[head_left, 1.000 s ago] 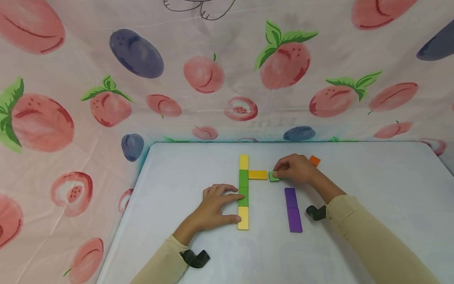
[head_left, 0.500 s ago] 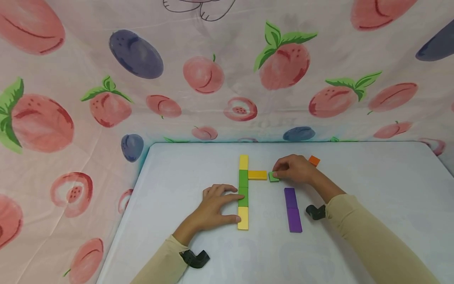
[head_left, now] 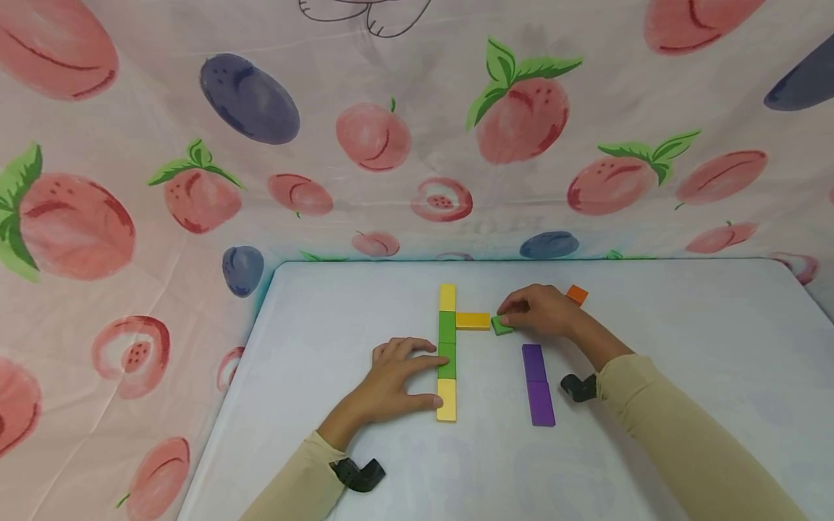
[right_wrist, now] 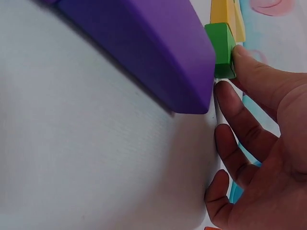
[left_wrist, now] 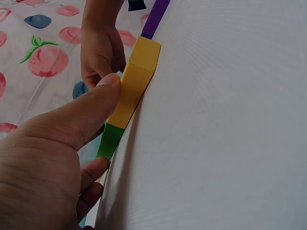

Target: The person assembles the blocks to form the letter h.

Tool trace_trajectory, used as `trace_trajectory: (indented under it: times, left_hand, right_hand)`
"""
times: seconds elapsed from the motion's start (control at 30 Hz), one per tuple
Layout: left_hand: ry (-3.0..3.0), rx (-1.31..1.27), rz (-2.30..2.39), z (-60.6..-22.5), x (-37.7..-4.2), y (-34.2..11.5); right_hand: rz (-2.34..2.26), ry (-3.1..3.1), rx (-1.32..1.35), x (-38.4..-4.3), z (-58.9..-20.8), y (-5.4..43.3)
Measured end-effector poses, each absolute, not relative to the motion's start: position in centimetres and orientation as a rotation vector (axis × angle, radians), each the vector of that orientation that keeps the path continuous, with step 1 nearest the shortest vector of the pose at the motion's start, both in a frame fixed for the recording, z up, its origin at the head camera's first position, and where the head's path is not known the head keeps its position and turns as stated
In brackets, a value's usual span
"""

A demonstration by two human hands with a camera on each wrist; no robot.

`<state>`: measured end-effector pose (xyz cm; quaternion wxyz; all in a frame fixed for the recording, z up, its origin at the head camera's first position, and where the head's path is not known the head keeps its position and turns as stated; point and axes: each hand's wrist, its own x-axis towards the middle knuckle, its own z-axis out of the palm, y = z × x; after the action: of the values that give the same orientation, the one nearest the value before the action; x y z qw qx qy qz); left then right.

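A straight column on the white table joins a pale yellow block, two green blocks and a nearer pale yellow block. My left hand lies at its left side, fingers spread; the index finger touches the nearer green block and the thumb touches the near yellow one. A deeper yellow block juts right from the upper green block. Just beyond its right end, my right hand pinches a small green block, which sits slightly turned. In the right wrist view the thumb presses that green block's side.
Two purple blocks lie end to end below the right hand. An orange block, partly hidden, is behind the right wrist. A fruit-print cloth hangs past the table's far edge.
The small green block has turned a little and shifted slightly left toward the deeper yellow block, with the right fingertips moving along. The left hand has stayed in place.
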<state>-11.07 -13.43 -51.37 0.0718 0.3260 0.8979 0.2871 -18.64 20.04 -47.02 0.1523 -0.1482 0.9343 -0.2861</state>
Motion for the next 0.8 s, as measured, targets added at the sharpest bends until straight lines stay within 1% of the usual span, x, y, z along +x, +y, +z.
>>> trace_trajectory:
  times: [0.43, 0.8]
  left_hand:
    - [2.708, 0.996, 0.839, -51.53, -11.13, -13.53]
    - [2.713, 1.001, 0.839, -51.66, -11.15, -13.54]
  right_hand:
    - [-0.853, 2.626, -0.393, -18.73, -46.83, 20.55]
    - [-0.866, 2.615, -0.443, -18.79, -46.99, 20.71]
